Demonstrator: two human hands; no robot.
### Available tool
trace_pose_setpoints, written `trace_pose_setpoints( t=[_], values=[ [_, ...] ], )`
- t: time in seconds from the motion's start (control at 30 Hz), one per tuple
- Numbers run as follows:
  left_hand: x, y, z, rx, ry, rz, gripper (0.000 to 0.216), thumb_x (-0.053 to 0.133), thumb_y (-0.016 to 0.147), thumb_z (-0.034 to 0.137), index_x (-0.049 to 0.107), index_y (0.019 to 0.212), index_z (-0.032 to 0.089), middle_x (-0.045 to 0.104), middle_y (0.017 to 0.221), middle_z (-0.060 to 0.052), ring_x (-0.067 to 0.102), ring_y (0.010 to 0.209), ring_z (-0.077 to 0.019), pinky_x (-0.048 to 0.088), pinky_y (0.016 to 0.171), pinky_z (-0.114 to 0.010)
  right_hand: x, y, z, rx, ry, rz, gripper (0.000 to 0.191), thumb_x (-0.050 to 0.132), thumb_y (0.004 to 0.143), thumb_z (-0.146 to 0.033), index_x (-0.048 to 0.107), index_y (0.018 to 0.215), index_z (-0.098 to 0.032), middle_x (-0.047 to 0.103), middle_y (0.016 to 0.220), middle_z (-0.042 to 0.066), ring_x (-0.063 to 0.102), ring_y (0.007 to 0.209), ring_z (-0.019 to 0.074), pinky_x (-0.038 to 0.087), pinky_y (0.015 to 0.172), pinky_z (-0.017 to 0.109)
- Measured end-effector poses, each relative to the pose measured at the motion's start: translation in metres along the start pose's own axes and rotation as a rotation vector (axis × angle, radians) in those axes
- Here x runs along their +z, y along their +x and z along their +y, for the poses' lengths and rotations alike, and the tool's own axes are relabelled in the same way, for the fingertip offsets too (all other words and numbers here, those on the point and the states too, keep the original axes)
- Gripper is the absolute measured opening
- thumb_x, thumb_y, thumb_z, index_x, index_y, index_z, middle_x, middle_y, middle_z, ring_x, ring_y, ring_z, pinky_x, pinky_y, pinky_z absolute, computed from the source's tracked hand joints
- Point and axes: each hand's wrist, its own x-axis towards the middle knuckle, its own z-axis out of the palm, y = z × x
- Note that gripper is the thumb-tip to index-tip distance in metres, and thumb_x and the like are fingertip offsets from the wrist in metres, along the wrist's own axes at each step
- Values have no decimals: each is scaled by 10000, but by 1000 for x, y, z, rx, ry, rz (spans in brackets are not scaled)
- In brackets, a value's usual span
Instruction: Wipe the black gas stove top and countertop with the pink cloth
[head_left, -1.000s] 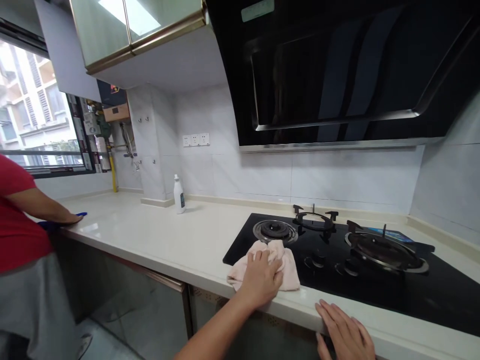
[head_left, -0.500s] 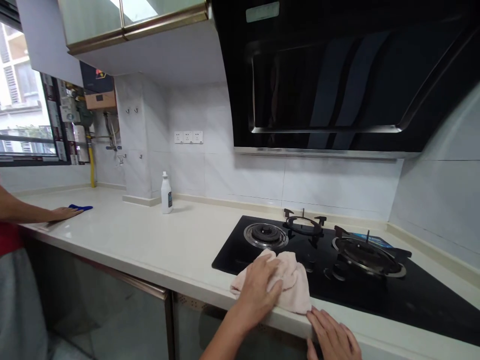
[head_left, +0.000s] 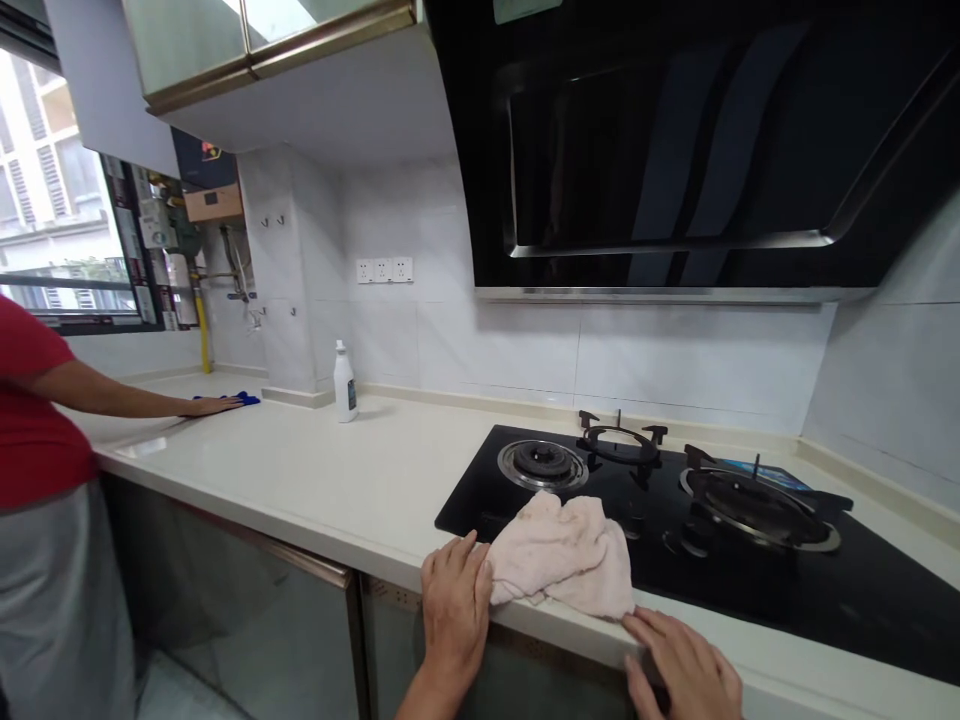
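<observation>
A pale pink cloth [head_left: 562,555] lies rumpled over the front edge of the black gas hob [head_left: 465,515] and the counter lip. My left hand [head_left: 454,605] rests at its left edge, fingers stretched over the counter's front edge and touching the fabric. On the other side, my right hand [head_left: 686,665] lies on the counter edge, its fingertips by the cloth's lower right corner. Both hands have their fingers extended rather than closed. The undersides of both hands are hidden.
A white bottle [head_left: 345,385] stands on the pale counter [head_left: 300,470]. To the left, another person in a red top [head_left: 37,420] presses a blue cloth [head_left: 247,398] on the counter. Burner rings and pan supports [head_left: 621,445] rise from the hob. A black range hood [head_left: 585,150] overhangs it.
My left hand has come off the top of the cloth and moved left to its edge. My right hand stays near the corner. The other person's arm and blue cloth have moved right.
</observation>
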Motion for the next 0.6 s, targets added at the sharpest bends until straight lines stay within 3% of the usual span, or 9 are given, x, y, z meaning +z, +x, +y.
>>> trace_pose_setpoints(
  t=[0.1, 0.2, 0.33, 0.47, 0.6],
  values=[
    [3, -11, 1, -24, -17, 38, 356, 380, 1043, 264, 701, 1196, 272, 734, 1187, -66, 619, 1163, -271, 387, 1081, -524, -6, 31, -1, 3, 158, 3, 259, 547, 966, -336, 649, 1198, -284, 676, 1219, 43, 618, 1121, 225, 443, 914, 361],
    [6, -12, -2, -1, -35, 69, 359, 375, 1040, 263, 705, 1182, 261, 738, 1150, -65, 625, 1128, -260, 393, 1056, -488, 2, 70, -8, 62, 218, 3, 292, 502, 983, -340, 639, 1227, -255, 623, 1309, 85, 553, 1224, 266, 416, 998, 438],
    [8, -12, -7, 46, -42, 103, 374, 351, 1042, 251, 696, 1186, 258, 742, 1118, -55, 636, 1087, -245, 400, 1018, -452, 30, 107, -33, 88, 205, -233, 420, 538, 947, -429, 619, 1328, -272, 594, 1380, 101, 532, 1245, 318, 433, 979, 509],
    [8, -15, -10, 57, -29, 100, 380, 342, 1040, 240, 689, 1195, 259, 744, 1111, -51, 640, 1086, -242, 397, 1028, -443, 47, 116, -62, 62, 190, -386, 453, 549, 945, -491, 603, 1365, -330, 547, 1458, 92, 455, 1331, 382, 395, 999, 599],
    [9, -19, -16, 69, -25, 95, 369, 351, 1048, 262, 667, 1238, 251, 742, 1140, -55, 636, 1117, -244, 387, 1055, -444, 38, 113, -61, 111, 297, -417, 341, 511, 977, -468, 646, 1250, -313, 569, 1402, 81, 471, 1306, 322, 402, 1008, 535]
  ],
)
